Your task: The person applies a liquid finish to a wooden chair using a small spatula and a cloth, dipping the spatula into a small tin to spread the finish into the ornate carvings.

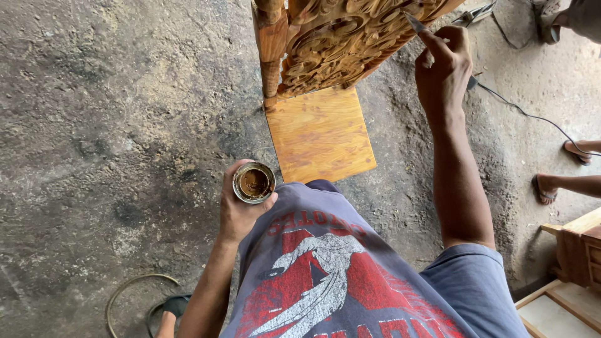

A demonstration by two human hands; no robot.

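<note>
Holding a small round tin of brown paste or stain, the left hand is wrapping its fingers round the can's side, thumb on the near edge, w/ the open top facing up just above the person's grey printed shirt. Nxt to it, the flat orange-toned wooden seat panel is resting on the rough concrete floor, joined to the carved backrest that is leaning up & away, w/ a turned post at its left edge. Further right, the right hand is pinching a thin tool, prob. a small brush, fingers narrow & closed on the handle, tip touching the carving's right edge. Judging by this, the step in hand is working stain into the carved relief. The nxt move is likely calling for a re-dip in the tin, then fine strokes into the grooves w/o pooling. At far right, another person's sandalled feet, a black cable & pale furniture parts are sitting well apart
</note>
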